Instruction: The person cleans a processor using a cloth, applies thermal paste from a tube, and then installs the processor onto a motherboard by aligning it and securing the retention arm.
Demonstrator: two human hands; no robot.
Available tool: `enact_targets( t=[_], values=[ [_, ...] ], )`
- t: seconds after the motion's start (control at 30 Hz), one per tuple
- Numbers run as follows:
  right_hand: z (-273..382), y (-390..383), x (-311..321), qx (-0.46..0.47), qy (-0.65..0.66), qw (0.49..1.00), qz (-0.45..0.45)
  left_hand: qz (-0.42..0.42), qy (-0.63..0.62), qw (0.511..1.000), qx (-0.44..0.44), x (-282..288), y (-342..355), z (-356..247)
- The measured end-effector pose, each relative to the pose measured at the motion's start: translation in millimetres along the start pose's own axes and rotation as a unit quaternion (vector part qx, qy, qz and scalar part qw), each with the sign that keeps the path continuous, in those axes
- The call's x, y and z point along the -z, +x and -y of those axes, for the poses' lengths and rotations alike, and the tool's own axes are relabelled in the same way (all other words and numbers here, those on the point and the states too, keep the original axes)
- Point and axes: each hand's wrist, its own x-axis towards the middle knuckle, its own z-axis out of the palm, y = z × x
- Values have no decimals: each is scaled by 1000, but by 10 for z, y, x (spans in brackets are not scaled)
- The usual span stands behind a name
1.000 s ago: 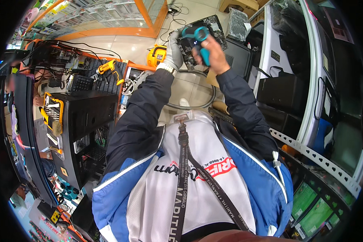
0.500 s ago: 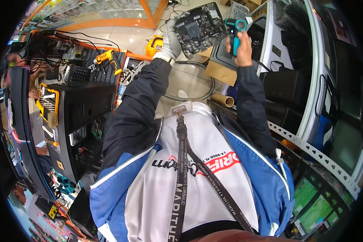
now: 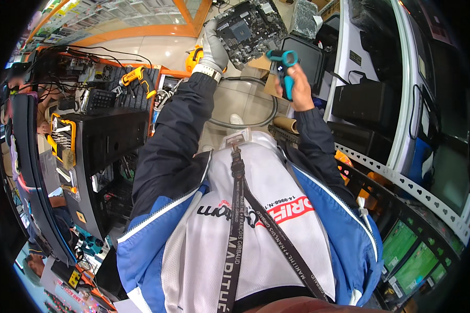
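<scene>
My left hand [image 3: 212, 51], in a grey glove, grips the left edge of a dark motherboard [image 3: 249, 31], which is held tilted up with its square socket showing. My right hand [image 3: 299, 88] is wrapped round a teal and black handheld tool [image 3: 288, 83] with a ring at its top. The tool sits just below the board's lower right part; whether it touches the board I cannot tell. Behind them lie a black tray-like case [image 3: 310, 65] and brown cardboard [image 3: 270, 86]. A yellow machine [image 3: 193, 57] is partly hidden behind my left hand.
A yellow cordless tool [image 3: 135, 77] lies left among cables. Black computer cases [image 3: 112, 133] and another person's hand [image 3: 44, 122] are at the left. A grey hose [image 3: 229, 124] curves over the floor. A white shelf rail [image 3: 407, 104] runs along the right, beside stacked black equipment.
The teal tool was over the board, moved right, and is now lower and slightly back left. The motherboard swung into clearer view and has since shifted up and left with my left hand.
</scene>
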Motion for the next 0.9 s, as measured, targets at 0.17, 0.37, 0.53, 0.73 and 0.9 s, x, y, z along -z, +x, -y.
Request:
enact_targets(
  t=[0.17, 0.37, 0.53, 0.73, 0.9],
  values=[
    [-95, -140, 147, 44, -50, 998, 10, 38, -20, 997, 62, 100, -95, -12],
    [-922, -962, 269, 126, -143, 982, -16, 35, -87, 980, 176, 688, -300, 40],
    [-2051, -2005, 628, 6, -387, 914, -122, -85, 126, 988, 23, 641, -748, 52],
    [-2878, -3142, 1465, -167, -443, 811, -344, -60, 66, 985, 145, 709, -1075, 33],
    [-3458, -3637, 2059, -350, -440, 655, -505, -127, 142, 979, 78, 1291, -1466, -117]
  ],
)
